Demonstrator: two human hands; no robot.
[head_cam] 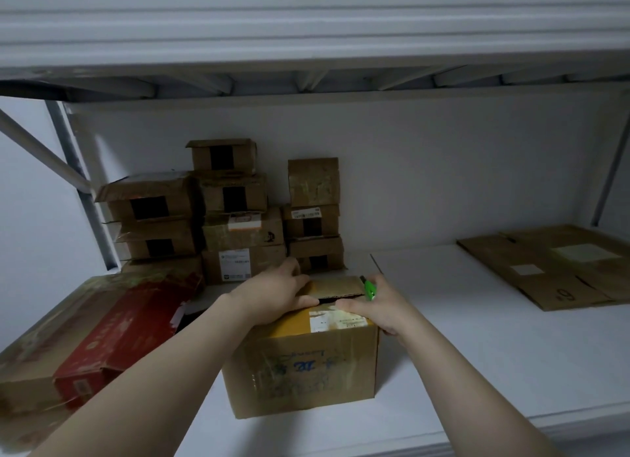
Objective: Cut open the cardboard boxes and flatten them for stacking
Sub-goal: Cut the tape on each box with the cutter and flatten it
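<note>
Your left hand [276,293] pinches far flap [335,285] of box [303,364]: leverage for spreading slit top. Your right hand [378,306] clamps cutter [369,288], likely parked clear of fingers.

Brown cardboard box [303,364] upright, top seam gaping, small boxes [235,217] stacked behind, flattened cardboard [552,265] at right.

I see a white shelf board [477,354] in dim light, backed by a plain white wall [443,170]. A ribbed upper shelf [306,23] hangs overhead; grey metal braces [44,151] stand at left.
</note>
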